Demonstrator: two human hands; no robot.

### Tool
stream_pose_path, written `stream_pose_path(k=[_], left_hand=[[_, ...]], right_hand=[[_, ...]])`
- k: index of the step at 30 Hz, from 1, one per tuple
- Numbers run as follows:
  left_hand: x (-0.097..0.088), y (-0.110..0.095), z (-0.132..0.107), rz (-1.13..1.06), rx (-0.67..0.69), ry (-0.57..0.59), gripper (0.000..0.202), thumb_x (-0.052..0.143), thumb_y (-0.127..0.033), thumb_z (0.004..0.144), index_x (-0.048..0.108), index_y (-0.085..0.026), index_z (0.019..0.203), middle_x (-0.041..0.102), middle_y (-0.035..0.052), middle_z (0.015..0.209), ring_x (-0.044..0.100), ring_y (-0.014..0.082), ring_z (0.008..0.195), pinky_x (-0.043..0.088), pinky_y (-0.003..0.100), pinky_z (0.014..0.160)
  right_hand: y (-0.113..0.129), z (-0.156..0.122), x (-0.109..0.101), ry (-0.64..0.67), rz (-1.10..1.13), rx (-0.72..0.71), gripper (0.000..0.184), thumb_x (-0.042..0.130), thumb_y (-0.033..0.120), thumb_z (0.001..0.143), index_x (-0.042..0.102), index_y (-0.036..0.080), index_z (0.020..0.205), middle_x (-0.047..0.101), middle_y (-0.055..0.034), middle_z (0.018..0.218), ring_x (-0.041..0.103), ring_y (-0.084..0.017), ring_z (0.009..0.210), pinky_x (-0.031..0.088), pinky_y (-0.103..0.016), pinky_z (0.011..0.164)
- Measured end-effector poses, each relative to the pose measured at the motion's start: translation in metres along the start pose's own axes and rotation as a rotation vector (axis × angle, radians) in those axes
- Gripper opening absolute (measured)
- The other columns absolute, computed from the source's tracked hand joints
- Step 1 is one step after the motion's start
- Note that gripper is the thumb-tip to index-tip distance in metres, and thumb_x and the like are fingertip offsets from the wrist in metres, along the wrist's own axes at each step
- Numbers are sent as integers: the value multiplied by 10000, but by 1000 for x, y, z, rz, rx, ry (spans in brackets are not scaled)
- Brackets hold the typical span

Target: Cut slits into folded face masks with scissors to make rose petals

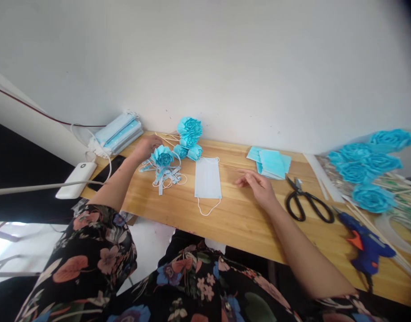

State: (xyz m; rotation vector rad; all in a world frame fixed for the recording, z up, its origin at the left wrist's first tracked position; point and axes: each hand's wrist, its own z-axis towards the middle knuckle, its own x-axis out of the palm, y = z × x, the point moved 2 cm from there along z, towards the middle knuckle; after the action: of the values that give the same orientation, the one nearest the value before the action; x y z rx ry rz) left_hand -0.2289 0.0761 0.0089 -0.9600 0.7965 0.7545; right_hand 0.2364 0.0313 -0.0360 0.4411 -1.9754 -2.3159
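Note:
My left hand (145, 146) reaches to the far left of the wooden table (239, 219), fingers curled around a blue paper-like flower (162, 156) made from a mask, above a heap of cut ear loops and strips (165, 175). My right hand (257, 185) rests on the table, fingers loosely apart, holding nothing, just right of a flat face mask (208, 178). A cluster of finished blue flowers (189, 137) lies behind the mask.
A stack of masks (118, 133) sits at the back left, a white power bank (76, 180) at the left edge. Cut blue pieces (270, 163), black scissors (307, 205), a blue glue gun (366, 245) and blue roses on sticks (369, 172) lie to the right.

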Motion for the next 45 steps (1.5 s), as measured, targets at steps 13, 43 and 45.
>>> stream_pose_path(k=[13,43,45], left_hand=[[-20,-22,-5,-61,-313,-307,152,569,-307,785,576,-189,690,641,22,707,610,211,837,526,316,816],[-20,-68,-10,-145,-123,-304,197,503,-300,810,567,-188,661,598,9,632,567,163,655,448,277,658],[-20,-65,-11,-134,-151,-319,204,508,-296,821,594,-184,673,619,12,642,578,167,667,454,281,667]], right_hand=[[-7,1,1,-11,6,15,650,644,741,868,763,164,1145,789,-78,793,706,-182,668,613,-346,721],[-8,2,0,-32,27,-1,658,643,757,851,766,172,1125,790,-70,788,691,-177,658,595,-348,717],[-7,2,0,-39,36,2,660,650,759,845,767,169,1118,787,-70,781,687,-174,656,594,-342,711]])
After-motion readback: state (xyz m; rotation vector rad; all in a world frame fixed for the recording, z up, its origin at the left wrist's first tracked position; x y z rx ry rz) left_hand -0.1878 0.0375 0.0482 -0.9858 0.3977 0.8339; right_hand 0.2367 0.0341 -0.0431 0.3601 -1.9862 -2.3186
